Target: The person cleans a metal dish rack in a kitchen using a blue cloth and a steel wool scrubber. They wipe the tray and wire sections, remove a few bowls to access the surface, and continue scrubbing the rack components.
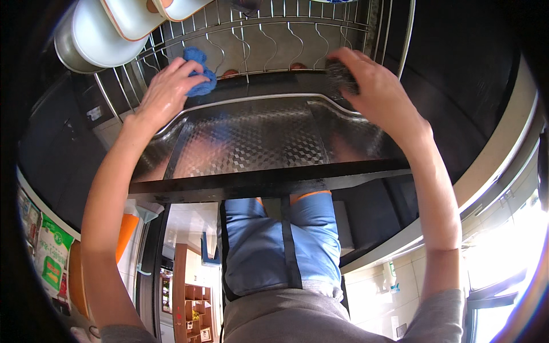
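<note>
My left hand (169, 88) grips a crumpled blue cloth (200, 79) at the near left part of a wire dish rack (274, 26). On the right, my right hand (375, 83) has its fingers around a dark mesh-like scouring pad (342, 76); both are slightly blurred. The pad is beside the rack's near right corner. Below both hands runs a pull-out drawer front (253, 141) with a shiny cube-patterned panel and a curved metal rail (257, 97) along it.
White dishes with brown rims (133, 19) and a round white bowl (101, 38) stand at the rack's far left, by a metal pot (70, 53). Dark cabinet fronts (463, 85) flank the drawer. A green and white package (53, 253) is at lower left.
</note>
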{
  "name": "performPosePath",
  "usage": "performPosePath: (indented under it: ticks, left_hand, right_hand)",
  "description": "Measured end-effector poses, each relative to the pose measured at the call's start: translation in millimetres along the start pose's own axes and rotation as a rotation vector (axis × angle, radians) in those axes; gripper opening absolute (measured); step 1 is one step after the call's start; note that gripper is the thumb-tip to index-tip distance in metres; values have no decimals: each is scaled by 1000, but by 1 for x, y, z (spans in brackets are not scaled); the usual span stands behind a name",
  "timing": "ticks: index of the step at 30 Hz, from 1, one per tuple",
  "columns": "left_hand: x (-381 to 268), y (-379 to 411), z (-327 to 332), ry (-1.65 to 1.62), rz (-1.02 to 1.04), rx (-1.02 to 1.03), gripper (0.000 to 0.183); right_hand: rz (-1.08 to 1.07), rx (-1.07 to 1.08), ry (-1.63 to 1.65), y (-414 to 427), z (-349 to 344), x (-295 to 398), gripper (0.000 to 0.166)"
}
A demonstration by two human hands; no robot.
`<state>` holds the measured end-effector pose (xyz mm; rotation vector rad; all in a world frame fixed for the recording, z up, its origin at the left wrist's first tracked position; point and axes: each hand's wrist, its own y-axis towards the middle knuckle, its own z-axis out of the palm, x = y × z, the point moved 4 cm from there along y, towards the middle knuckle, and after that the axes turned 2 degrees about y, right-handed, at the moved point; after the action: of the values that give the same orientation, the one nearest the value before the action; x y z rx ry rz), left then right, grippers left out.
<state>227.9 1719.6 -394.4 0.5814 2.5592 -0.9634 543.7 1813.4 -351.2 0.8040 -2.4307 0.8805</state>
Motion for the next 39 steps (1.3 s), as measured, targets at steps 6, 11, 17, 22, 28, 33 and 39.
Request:
performPosePath:
  ticks: [6, 11, 17, 22, 28, 33, 39]
  left_hand:
    - [21, 3, 10, -59, -8, -27, 58]
    - [37, 0, 21, -74, 56, -102, 53]
    - [51, 1, 25, -83, 66, -154, 46]
    - [51, -2, 28, -108, 78, -175, 45]
    - [50, 0, 29, -107, 69, -162, 42]
    - [50, -1, 29, -117, 50, -161, 41]
    - [51, -3, 32, -97, 84, -221, 42]
  right_hand:
    - [-287, 264, -331, 60, 79, 31, 47]
    - [-355, 234, -476, 43, 89, -28, 43]
    - [-202, 441, -480, 70, 102, 13, 40]
    - [-153, 190, -335, 55, 87, -3, 33]
    - [57, 428, -512, 69, 103, 18, 33]
    - [480, 285, -133, 66, 110, -4, 45]
    - [840, 291, 516, 73, 109, -27, 53]
